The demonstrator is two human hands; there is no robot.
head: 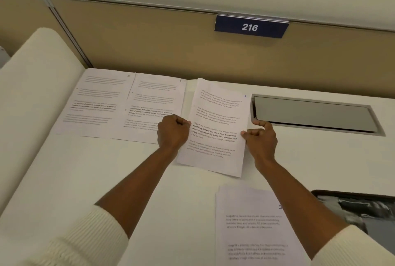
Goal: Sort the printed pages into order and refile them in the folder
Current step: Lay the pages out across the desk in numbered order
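I see the left grip [173, 131] and the right grip [259, 137] each clamped on a side edge of the page numbered 3 [215, 116], over the white worktop [128, 169] (page 1 [96, 101] and page 2 [154, 99] lie flat just left of it, side by side); another page [252, 223] lies nearer me

Open desk [188, 201] runs between your forearms; ahead, page 3 [215, 129] fills the gap between your left hand [173, 132] and right hand [260, 137], the tan partition [149, 47] closes the back, a grey hatch lid [310, 114] the right, a cream cushion [38, 77] the left.
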